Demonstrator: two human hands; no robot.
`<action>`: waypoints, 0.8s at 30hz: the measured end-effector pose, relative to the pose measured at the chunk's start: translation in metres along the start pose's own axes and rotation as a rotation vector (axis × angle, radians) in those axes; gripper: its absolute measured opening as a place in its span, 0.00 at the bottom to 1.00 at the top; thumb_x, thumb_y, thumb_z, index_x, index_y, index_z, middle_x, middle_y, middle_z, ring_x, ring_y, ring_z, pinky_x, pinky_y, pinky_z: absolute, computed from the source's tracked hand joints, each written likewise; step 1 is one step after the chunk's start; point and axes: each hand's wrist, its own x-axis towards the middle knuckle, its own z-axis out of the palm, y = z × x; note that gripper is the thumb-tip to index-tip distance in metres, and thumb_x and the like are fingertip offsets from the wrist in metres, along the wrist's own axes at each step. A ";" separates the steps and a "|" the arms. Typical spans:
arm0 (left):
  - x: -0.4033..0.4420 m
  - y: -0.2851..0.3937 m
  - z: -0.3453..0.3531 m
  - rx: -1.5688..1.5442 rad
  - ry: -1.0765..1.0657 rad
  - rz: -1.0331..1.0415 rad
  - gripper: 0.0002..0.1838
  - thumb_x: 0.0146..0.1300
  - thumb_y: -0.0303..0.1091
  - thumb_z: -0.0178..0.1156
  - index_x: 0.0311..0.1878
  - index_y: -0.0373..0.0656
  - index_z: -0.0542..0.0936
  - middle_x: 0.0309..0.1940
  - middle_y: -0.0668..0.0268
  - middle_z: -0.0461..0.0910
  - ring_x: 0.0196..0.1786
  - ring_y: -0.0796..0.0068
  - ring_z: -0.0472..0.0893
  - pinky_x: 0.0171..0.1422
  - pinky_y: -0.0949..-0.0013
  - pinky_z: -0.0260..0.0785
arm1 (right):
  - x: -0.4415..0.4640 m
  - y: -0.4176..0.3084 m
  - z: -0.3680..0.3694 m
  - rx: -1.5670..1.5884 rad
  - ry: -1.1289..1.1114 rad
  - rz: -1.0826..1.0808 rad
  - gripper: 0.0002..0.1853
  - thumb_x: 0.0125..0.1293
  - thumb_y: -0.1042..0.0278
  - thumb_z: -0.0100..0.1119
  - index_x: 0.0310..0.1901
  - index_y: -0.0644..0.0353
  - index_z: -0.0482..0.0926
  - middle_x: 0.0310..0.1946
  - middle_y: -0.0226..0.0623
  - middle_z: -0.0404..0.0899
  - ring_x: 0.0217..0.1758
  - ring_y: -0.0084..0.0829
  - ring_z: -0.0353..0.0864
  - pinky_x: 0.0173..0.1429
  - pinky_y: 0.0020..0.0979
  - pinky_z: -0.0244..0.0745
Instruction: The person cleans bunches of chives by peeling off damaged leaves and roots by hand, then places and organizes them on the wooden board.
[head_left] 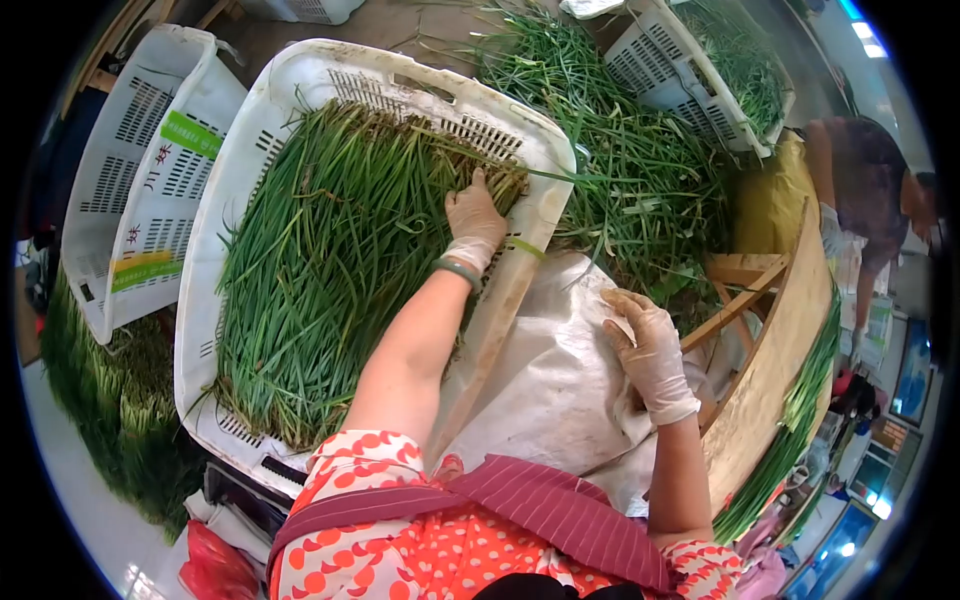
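Two hands in view on the wearer's own arms, both gloved; left hand (474,220) down on the stalks, index finger stretched out, cannot tell whether pinching any; right hand (645,350) half-curled with thumb parted from the fingers, over a white sheet (560,370), contact with it unclear; one large batch of green stalks (320,260) under and beside the left hand, brownish ends close to its fingers, and well to the left of the right hand; stalks too many to count; three slotted white crates at least; one front crate (195,330), holding the batch across most of its floor; one left crate (160,200), contents hidden; one upper-right crate (665,75), with more greens (740,70) inside; one loose heap of greens (620,150) between the front crate and the upper-right crate; one darker bundle (110,400) below the left crate; one strip of greens (790,440) along a wooden board (765,365) at right; one yellow sack (775,200) nearby; one co-worker (865,180) beyond.
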 end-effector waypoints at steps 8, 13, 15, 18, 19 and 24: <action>-0.023 -0.068 -0.056 -1.210 -0.056 0.174 0.37 0.40 0.22 0.67 0.58 0.35 0.66 0.44 0.60 0.77 0.46 0.71 0.76 0.54 0.73 0.67 | 0.052 -0.018 -0.001 0.225 -0.019 -0.024 0.24 0.54 0.76 0.63 0.55 0.62 0.72 0.52 0.40 0.75 0.50 0.31 0.76 0.55 0.30 0.70; -0.044 -0.084 -0.075 -1.219 -0.046 0.209 0.36 0.41 0.20 0.67 0.58 0.38 0.66 0.46 0.63 0.76 0.47 0.73 0.76 0.55 0.70 0.67 | 0.137 -0.033 0.062 0.756 -0.092 0.092 0.48 0.48 0.66 0.72 0.67 0.66 0.51 0.60 0.44 0.65 0.62 0.36 0.65 0.66 0.31 0.60; -0.053 -0.078 -0.073 -1.391 -0.076 0.243 0.40 0.41 0.19 0.67 0.62 0.40 0.63 0.51 0.64 0.74 0.52 0.74 0.74 0.59 0.71 0.66 | 0.152 -0.058 0.083 0.992 -0.192 0.100 0.54 0.43 0.69 0.75 0.69 0.62 0.47 0.60 0.43 0.64 0.63 0.34 0.63 0.67 0.31 0.58; -0.078 -0.033 -0.079 -1.340 0.174 0.364 0.41 0.44 0.14 0.62 0.64 0.40 0.60 0.57 0.63 0.69 0.57 0.71 0.70 0.62 0.70 0.63 | 0.152 -0.094 0.116 1.169 0.082 0.103 0.46 0.42 0.77 0.74 0.64 0.59 0.58 0.50 0.34 0.73 0.52 0.28 0.72 0.58 0.27 0.69; -0.075 -0.031 -0.070 -1.376 0.184 0.387 0.41 0.44 0.19 0.65 0.64 0.40 0.59 0.57 0.59 0.69 0.57 0.66 0.71 0.61 0.67 0.64 | 0.154 -0.092 0.124 1.230 0.117 0.134 0.39 0.44 0.78 0.72 0.60 0.60 0.63 0.48 0.33 0.74 0.49 0.26 0.74 0.56 0.25 0.71; -0.097 -0.045 -0.077 -0.505 0.204 0.513 0.58 0.39 0.51 0.70 0.70 0.39 0.47 0.68 0.50 0.52 0.70 0.49 0.48 0.73 0.53 0.34 | 0.149 -0.068 0.104 1.349 0.313 0.187 0.11 0.54 0.84 0.61 0.40 0.62 0.76 0.35 0.30 0.79 0.37 0.21 0.77 0.45 0.22 0.75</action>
